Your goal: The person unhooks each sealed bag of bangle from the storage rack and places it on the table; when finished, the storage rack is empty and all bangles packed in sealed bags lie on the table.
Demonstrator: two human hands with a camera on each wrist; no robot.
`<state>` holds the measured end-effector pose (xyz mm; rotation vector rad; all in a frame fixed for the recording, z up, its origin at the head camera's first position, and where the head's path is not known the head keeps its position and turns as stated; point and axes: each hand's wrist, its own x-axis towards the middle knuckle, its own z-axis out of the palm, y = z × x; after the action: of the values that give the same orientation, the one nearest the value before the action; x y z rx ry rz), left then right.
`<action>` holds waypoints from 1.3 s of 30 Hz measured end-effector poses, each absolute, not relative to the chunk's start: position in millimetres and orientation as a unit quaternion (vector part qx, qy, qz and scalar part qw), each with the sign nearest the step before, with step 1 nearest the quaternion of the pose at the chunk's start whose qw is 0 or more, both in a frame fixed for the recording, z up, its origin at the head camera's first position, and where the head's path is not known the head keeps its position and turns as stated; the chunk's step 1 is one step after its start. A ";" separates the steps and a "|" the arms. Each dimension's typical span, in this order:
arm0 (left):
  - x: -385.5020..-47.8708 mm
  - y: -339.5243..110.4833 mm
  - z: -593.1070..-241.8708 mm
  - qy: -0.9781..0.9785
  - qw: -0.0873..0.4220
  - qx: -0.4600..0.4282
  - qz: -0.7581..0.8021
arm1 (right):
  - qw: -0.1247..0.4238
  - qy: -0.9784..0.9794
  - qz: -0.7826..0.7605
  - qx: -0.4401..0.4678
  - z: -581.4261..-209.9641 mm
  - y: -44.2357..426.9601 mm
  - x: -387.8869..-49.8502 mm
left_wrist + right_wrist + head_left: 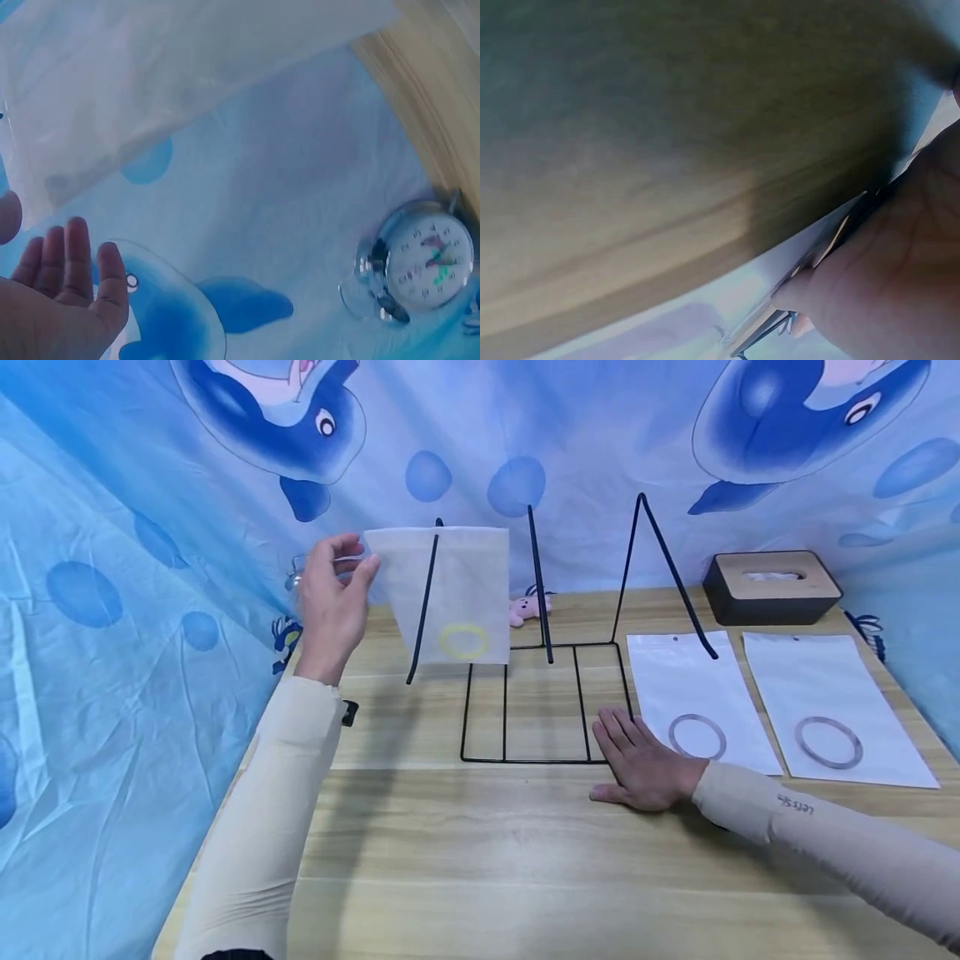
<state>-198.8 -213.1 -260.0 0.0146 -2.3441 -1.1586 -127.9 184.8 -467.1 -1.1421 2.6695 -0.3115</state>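
Note:
A translucent zip bag (472,585) with a yellow oval mark hangs on the left arm of a black wire rack (525,762). Beside the bag's upper left corner is my left hand (333,597), its fingers relaxed and slightly bent. In the left wrist view a gap shows between the fingertips (76,232) and the bag (187,67), with nothing held. My right hand (648,768) lies flat, palm down, on the table by the rack's front right corner. Its fingertips reach the base wires. The right wrist view shows the palm (907,277) close to the tabletop.
Two flat white bags (686,693) (832,702) with ring marks lie right of the rack. A tissue box (772,587) stands at the back right. Behind the rack sits a pink plush toy (525,610). An alarm clock (427,259) is at the table's left edge.

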 end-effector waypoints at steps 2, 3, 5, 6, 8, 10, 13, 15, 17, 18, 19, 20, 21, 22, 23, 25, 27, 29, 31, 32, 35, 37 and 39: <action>-202.8 -209.7 -259.5 -0.859 0.264 0.007 -0.439 | 0.111 0.909 -0.107 -0.387 -468.9 185.1 -128.1; -204.5 -208.6 -259.9 -0.853 0.269 0.008 -0.448 | 0.113 0.909 -0.106 -0.386 -469.9 185.2 -128.2; -207.1 -207.3 -261.5 -0.840 0.280 0.012 -0.464 | 0.119 0.909 -0.108 -0.384 -471.4 185.2 -128.5; -207.9 -207.0 -262.2 -0.835 0.286 0.018 -0.470 | 0.122 0.910 -0.106 -0.383 -471.9 185.0 -128.5; -209.7 -207.4 -263.7 -0.826 0.297 0.024 -0.478 | 0.125 0.910 -0.103 -0.381 -472.2 184.5 -128.6; -211.0 -208.5 -264.7 -0.822 0.305 0.028 -0.481 | 0.124 0.910 -0.104 -0.382 -471.7 183.9 -128.5; -211.6 -210.7 -266.0 -0.817 0.310 0.030 -0.485 | 0.125 0.910 -0.098 -0.383 -470.4 183.2 -128.7; -210.7 -211.8 -266.3 -0.815 0.312 0.031 -0.487 | 0.129 0.910 -0.098 -0.382 -469.8 183.0 -129.0; -209.0 -212.7 -267.0 -0.812 0.317 0.029 -0.489 | 0.135 0.911 -0.095 -0.378 -469.0 183.0 -129.2; -207.9 -212.8 -267.3 -0.811 0.320 0.027 -0.489 | 0.137 0.911 -0.095 -0.377 -468.5 182.9 -129.2; -206.6 -212.9 -267.5 -0.809 0.324 0.025 -0.490 | 0.138 0.911 -0.096 -0.375 -468.0 182.8 -129.0; -205.0 -212.9 -267.7 -0.808 0.326 0.023 -0.491 | 0.140 0.911 -0.097 -0.375 -467.4 182.6 -128.8; -203.3 -213.0 -268.0 -0.807 0.329 0.020 -0.491 | 0.139 0.911 -0.098 -0.375 -467.0 182.4 -128.6; -201.3 -213.0 -268.2 -0.806 0.330 0.019 -0.491 | 0.138 0.911 -0.097 -0.376 -467.3 182.2 -128.5; -199.1 -212.8 -268.4 -0.805 0.331 0.016 -0.491 | 0.135 0.911 -0.098 -0.377 -467.5 182.0 -128.4; -194.7 -212.8 -268.7 -0.805 0.333 0.011 -0.491 | 0.130 0.911 -0.098 -0.378 -468.5 181.6 -128.2; -191.2 -212.5 -269.7 -0.804 0.337 0.005 -0.490 | 0.128 0.912 -0.098 -0.378 -469.4 181.4 -128.1; -187.7 -212.4 -270.3 -0.801 0.339 -0.004 -0.493 | 0.131 0.912 -0.099 -0.375 -469.0 181.6 -128.1; -185.2 -212.4 -270.5 -0.801 0.338 -0.012 -0.494 | 0.134 0.913 -0.100 -0.372 -468.0 182.1 -128.5; -184.8 -212.5 -270.5 -0.801 0.337 -0.017 -0.494 | 0.135 0.913 -0.100 -0.371 -467.3 182.4 -128.7; -185.2 -211.9 -269.6 -0.806 0.323 -0.027 -0.496 | 0.136 0.915 -0.096 -0.369 -466.3 183.6 -129.3; -187.7 -210.7 -269.4 -0.807 0.312 -0.031 -0.500 | 0.135 0.915 -0.096 -0.369 -466.0 183.7 -128.9; -190.1 -208.8 -269.3 -0.810 0.302 -0.026 -0.501 | 0.136 0.914 -0.098 -0.371 -466.5 183.3 -128.4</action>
<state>-190.1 -208.8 -269.3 -0.0695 -2.1496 -1.3299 -128.4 183.3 -466.5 -1.0733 2.6454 -0.2825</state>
